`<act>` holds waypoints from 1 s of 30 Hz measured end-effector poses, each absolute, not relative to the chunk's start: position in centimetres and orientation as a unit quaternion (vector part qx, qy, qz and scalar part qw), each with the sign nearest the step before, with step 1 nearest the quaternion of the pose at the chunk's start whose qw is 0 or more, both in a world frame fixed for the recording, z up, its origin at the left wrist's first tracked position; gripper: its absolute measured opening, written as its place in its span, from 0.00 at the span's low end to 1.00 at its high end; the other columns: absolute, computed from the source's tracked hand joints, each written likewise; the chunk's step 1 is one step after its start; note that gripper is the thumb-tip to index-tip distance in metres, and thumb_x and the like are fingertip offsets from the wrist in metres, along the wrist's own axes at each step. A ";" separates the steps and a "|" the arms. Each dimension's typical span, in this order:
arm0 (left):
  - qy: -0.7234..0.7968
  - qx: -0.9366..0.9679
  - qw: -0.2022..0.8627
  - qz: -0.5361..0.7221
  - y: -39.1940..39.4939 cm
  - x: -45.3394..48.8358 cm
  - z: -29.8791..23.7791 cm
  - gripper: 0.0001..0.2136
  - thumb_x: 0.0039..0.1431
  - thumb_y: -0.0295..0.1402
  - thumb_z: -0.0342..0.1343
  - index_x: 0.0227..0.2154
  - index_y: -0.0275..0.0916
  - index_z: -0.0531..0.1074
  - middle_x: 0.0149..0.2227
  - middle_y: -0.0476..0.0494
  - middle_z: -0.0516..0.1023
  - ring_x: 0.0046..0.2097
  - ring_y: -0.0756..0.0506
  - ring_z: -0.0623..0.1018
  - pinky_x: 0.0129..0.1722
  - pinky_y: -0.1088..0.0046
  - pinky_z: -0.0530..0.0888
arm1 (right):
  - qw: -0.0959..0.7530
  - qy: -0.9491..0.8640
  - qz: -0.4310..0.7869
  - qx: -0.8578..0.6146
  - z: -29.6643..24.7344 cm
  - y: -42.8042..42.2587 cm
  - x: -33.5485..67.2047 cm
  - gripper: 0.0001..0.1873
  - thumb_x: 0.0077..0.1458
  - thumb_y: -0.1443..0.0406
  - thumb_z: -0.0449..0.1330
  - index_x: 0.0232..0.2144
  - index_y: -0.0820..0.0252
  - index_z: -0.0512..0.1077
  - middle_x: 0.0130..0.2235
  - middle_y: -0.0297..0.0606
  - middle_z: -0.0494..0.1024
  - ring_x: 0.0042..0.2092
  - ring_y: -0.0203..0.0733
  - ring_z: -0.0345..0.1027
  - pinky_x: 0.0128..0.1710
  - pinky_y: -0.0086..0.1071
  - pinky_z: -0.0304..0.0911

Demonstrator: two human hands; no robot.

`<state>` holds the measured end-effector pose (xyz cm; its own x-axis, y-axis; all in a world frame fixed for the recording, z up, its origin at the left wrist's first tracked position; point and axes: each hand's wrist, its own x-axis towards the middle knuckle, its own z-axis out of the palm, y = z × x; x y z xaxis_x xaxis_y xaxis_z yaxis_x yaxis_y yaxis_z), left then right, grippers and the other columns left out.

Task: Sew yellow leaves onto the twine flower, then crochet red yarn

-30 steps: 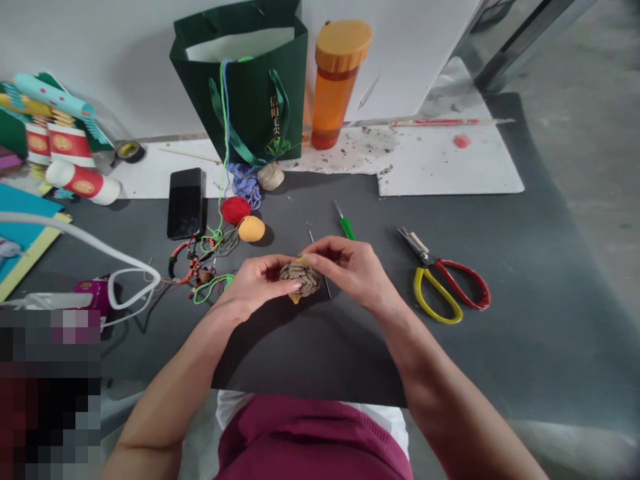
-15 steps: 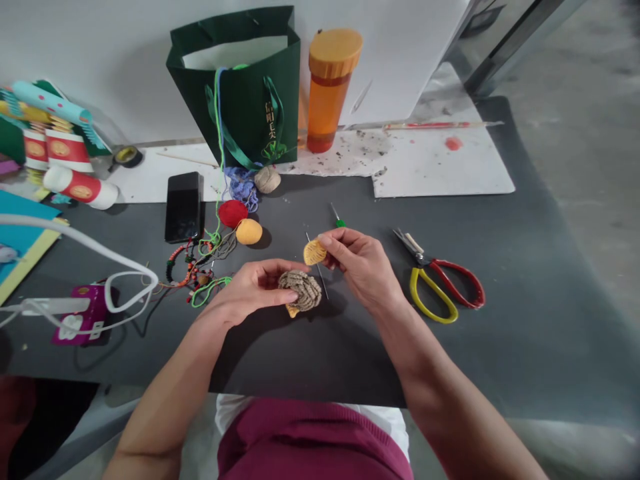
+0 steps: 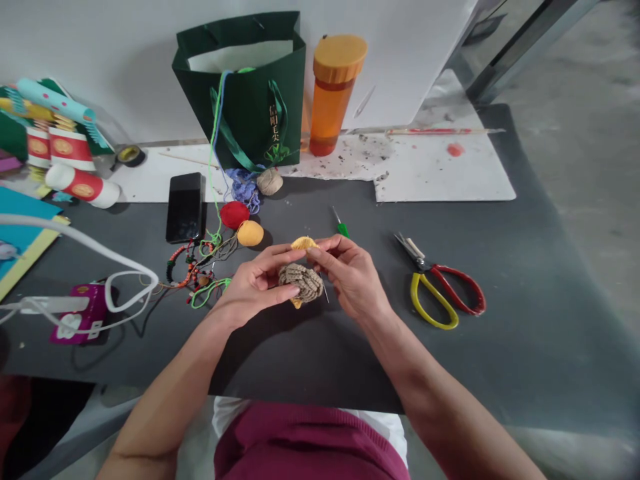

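Observation:
My left hand (image 3: 255, 283) is closed on a grey-brown crocheted flower (image 3: 301, 283), its thumb lying across the front. A bit of yellow shows beneath the flower. In my right hand (image 3: 353, 273), thumb and fingers pinch a small yellow crocheted piece (image 3: 303, 243) at the flower's upper edge, close to my left fingertips. Whether the two pieces touch, I cannot tell. A thin metal needle or hook (image 3: 326, 292) shows to the right of the flower, partly hidden by my right hand. Behind that hand lies a green-handled tool (image 3: 342, 228) with a thin metal shaft.
Scissors (image 3: 433, 283) with red and yellow handles lie to the right. On the left are a phone (image 3: 184, 207), red yarn (image 3: 235, 215), yellow yarn (image 3: 251, 233) and beaded cords (image 3: 190, 267). Behind stand a green paper bag (image 3: 245, 100) and an orange bottle (image 3: 330, 107). A white cable (image 3: 100, 233) arches at left.
My right hand has moved left, bringing the yellow piece from beside the flower to its upper edge, by my left fingers. My left hand keeps its hold on the flower.

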<state>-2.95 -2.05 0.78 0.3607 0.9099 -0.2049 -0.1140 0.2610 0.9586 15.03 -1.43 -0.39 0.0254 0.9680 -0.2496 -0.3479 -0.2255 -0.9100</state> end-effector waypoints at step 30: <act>0.512 0.438 0.658 0.335 -1.9 -2.6 0.6 0.21 0.42 0.33 0.73 0.42 0.38 0.78 0.43 0.41 0.84 0.46 0.40 0.82 0.54 0.58 0.76 | 0.463 -0.453 0.570 -0.506 0.0 -1.7 15.7 0.24 0.47 0.44 0.70 0.27 0.58 0.76 0.24 0.34 0.80 0.26 0.37 0.73 0.27 0.31 0.72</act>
<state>-2.63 -1.90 0.64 0.2507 0.8905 -0.3796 0.0074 0.3904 0.9206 15.73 -1.67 -0.03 -0.0594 0.9857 -0.1575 -0.0684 -0.1614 -0.9845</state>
